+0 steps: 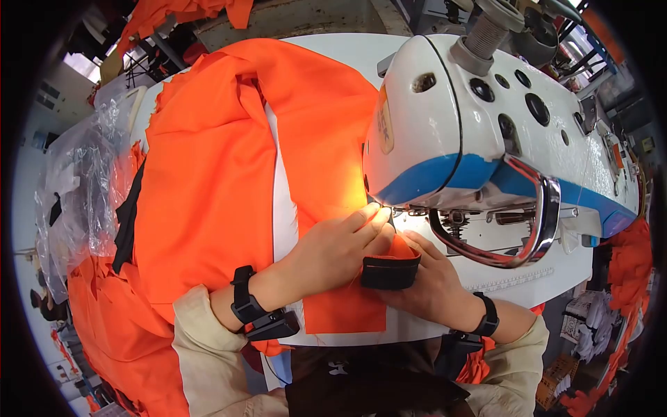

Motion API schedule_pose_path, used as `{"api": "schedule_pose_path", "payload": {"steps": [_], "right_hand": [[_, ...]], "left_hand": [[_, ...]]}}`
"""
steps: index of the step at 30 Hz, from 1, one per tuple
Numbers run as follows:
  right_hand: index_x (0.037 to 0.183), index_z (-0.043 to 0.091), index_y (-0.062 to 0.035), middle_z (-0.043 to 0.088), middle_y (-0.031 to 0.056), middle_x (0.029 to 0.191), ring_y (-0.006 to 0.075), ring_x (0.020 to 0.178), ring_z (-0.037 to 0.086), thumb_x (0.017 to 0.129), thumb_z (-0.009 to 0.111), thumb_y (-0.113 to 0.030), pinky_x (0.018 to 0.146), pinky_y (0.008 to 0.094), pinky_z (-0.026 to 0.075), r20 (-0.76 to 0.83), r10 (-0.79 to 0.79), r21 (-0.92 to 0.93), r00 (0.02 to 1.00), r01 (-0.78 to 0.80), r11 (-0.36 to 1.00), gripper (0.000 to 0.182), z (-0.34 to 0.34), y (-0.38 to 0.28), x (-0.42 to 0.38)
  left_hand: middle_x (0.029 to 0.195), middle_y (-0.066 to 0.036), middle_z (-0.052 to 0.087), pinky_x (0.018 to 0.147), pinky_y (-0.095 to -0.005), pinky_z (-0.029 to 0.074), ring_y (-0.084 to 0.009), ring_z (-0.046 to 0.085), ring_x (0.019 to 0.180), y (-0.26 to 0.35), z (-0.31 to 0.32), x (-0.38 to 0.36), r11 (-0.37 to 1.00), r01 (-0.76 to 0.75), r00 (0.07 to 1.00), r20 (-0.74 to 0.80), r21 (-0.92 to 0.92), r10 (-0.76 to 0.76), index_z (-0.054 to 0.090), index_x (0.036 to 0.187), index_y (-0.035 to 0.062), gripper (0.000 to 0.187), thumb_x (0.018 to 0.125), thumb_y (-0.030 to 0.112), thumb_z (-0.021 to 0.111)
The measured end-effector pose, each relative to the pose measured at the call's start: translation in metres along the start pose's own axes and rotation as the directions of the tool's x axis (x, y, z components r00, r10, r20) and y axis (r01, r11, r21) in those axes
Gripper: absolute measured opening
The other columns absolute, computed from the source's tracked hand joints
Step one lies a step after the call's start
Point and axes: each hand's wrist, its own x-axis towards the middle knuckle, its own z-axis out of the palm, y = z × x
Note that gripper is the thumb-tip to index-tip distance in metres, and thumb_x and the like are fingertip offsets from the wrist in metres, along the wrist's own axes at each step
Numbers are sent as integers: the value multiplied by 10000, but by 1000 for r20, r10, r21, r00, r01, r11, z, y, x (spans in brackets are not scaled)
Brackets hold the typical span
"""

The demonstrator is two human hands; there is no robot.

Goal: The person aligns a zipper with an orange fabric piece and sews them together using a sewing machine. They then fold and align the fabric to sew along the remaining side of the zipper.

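One left hand (347, 240) pinching orange cloth (201, 201) — right hand (432, 286) curled round the black-banded fold (390, 272). White-and-blue sewing machine (431, 118) at 1 o'clock — cloth sprawls out towards 10.

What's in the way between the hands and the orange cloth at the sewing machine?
Nothing visible: the left hand and right hand both touch the orange cloth by the sewing machine. The hands hide some cloth, though.
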Motion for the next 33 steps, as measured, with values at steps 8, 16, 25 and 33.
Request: {"api": "schedule_pose_path", "payload": {"steps": [8, 16, 25, 33], "right_hand": [[1129, 626, -48, 606, 138, 1139, 319, 959, 608, 712, 752, -159, 801, 398, 488, -91, 124, 98, 988, -115, 989, 449, -2, 6, -4], [1363, 426, 10, 529, 271, 1197, 445, 1000, 552, 789, 708, -161, 831, 491, 464, -131, 434, 505, 891, -317, 803, 663, 6, 10, -6], [1158, 635, -13, 653, 130, 962, 317, 839, 619, 738, 638, -15, 709, 355, 499, -272, 240, 394, 932, -119, 911, 420, -10, 14, 8], [1014, 610, 19, 624, 156, 911, 343, 772, 595, 703, 695, -35, 666, 370, 485, -316, 285, 411, 905, -140, 901, 327, -11, 7, 4]], "left_hand": [[944, -73, 620, 756, -311, 501, -221, 617, 850, 26, -31, 0, 994, 66, 988, -144, 89, -52, 645, 946, 15, 267, 698, 110, 619], [778, -40, 553, 660, -290, 425, -185, 572, 717, 54, -51, -2, 720, -355, 888, -25, 596, 459, 669, 854, 56, 151, 722, 114, 625], [879, -101, 597, 721, -366, 503, -259, 596, 792, 104, -42, -39, 952, -292, 956, 70, 97, 286, 631, 1079, 37, 326, 763, 104, 677], [1403, -292, 395, 1095, -482, 332, -438, 403, 1278, 0, -1, 7, 832, 445, 886, -27, 332, -463, 444, 1267, -164, 554, 752, -22, 592]]}}
